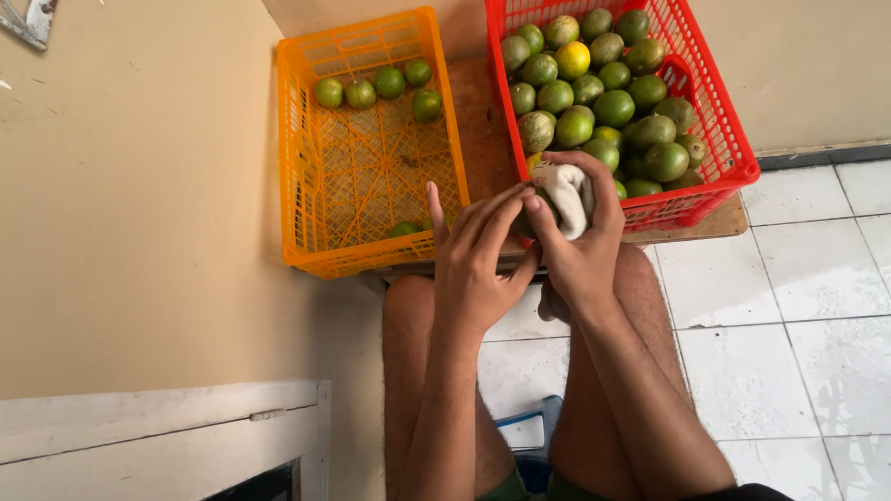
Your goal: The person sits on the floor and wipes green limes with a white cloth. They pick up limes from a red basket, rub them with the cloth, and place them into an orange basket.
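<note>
Your right hand (580, 245) wraps a white cloth (568, 195), fingers curled over the top and thumb pressed against its near side. Your left hand (476, 264) has its fingers fanned, tips resting on a green fruit (524, 217) mostly hidden between left fingertips and cloth. The fruit looks round, firm and smooth-skinned, probably a bit slippery under cloth, so cup it from below rather than pinching the sides. The cloth is soft and light and bunches wherever you squeeze it. Both forearms run forward over your knees, wrists close together. Beyond your right fingers stands the red crate (731, 138), full of fruit; beyond your left fingers, the orange crate (301, 157), holding a few.
</note>
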